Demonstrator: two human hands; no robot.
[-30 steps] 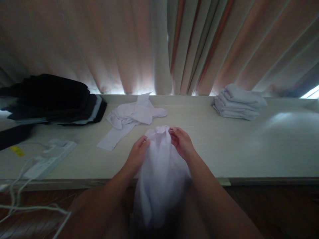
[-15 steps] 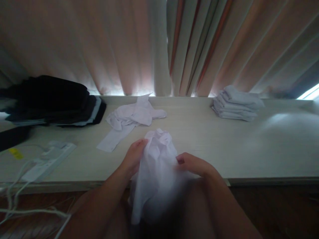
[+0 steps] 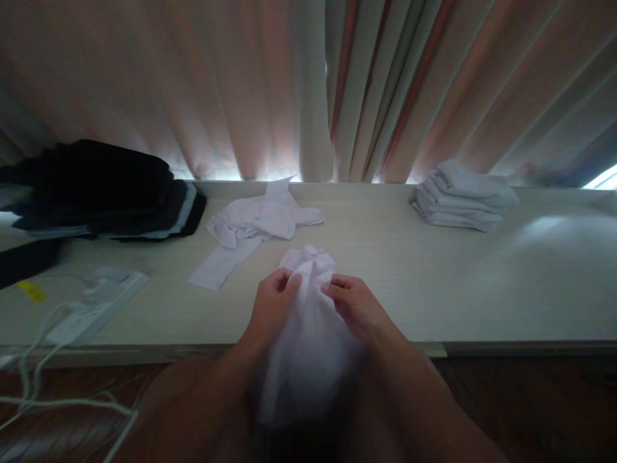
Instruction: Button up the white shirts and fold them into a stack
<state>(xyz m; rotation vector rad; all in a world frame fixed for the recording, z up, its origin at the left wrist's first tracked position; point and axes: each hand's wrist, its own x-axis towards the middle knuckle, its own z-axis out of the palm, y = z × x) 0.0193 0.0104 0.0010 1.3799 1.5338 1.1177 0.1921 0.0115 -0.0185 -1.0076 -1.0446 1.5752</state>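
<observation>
left hand [image 3: 272,302] and right hand [image 3: 357,305] both pinch white cloth [image 3: 313,341] between them, loose end hanging below. step looks like working at cloth folds; next move likely calls for even grip. pale tabletop [image 3: 486,289] ahead of hands: crumpled white garment [image 3: 263,220] beyond left hand, folded white stack [image 3: 457,202] well right of right hand. curtains [image 3: 241,90] behind, room dim.

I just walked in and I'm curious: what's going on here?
A person holds a loose, draping white cloth bunched between the left hand and right hand, over the front edge of a pale, long table. Behind it lies a crumpled white cloth. A neat stack of folded white cloth sits right, a layered, mostly black fabric pile left.
</observation>
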